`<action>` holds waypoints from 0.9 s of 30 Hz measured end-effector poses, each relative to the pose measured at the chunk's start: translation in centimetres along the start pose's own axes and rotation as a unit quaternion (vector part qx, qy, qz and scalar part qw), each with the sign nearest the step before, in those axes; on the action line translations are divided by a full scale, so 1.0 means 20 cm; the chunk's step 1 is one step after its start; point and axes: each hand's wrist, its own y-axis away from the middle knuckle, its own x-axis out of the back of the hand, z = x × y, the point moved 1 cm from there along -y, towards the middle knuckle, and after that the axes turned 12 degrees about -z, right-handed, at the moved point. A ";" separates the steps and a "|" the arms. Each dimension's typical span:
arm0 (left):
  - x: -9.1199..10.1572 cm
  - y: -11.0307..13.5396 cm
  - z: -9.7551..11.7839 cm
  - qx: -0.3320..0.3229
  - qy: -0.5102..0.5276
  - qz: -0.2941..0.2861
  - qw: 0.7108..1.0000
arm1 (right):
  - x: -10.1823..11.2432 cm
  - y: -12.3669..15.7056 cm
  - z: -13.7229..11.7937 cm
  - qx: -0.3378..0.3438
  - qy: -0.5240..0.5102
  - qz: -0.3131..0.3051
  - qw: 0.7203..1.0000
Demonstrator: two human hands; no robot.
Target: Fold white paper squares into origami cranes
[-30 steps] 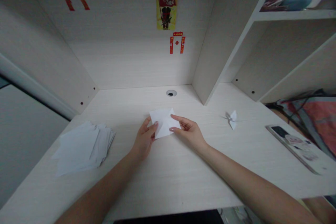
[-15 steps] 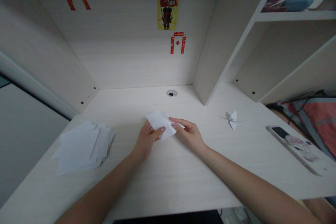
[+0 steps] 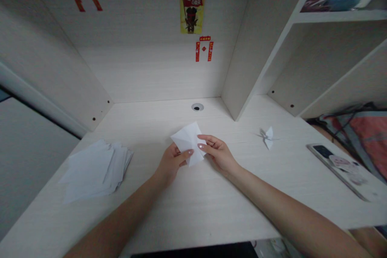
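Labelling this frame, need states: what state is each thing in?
Sheet: creased, partly folded, held off the desk by both hands.
Left hand: grip shut on the sheet's lower left.
Right hand: grip shut on the sheet's right edge.
Paper stack: flat on the desk, loosely fanned.
Crane: folded, standing on the desk.
Phone: lying flat; screen state unclear.

Your left hand (image 3: 172, 163) and right hand (image 3: 217, 153) meet ahead of you, forearms angling inward, both pinching thumb against fingers, left palm turned right, right palm turned left.
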 end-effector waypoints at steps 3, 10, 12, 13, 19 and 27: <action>0.00 0.00 0.00 -0.003 -0.002 -0.011 1.000 | 0.00 0.00 0.00 -0.006 -0.022 0.009 1.000; -0.01 0.01 0.03 -0.013 -0.008 -0.001 1.000 | 0.01 0.00 0.00 0.007 0.021 0.011 1.000; -0.01 0.01 0.04 -0.020 0.000 0.011 1.000 | 0.00 0.00 -0.01 0.015 0.026 0.002 1.000; -0.01 0.01 0.04 -0.028 0.009 0.018 0.999 | -0.01 0.01 -0.02 0.020 0.026 -0.010 0.999; 0.00 -0.01 0.03 -0.055 0.058 0.050 0.996 | -0.06 0.04 -0.02 0.005 0.055 -0.083 0.995; 0.04 -0.01 0.03 -0.031 0.034 0.035 0.998 | 0.01 0.02 -0.03 0.050 0.183 -0.049 0.981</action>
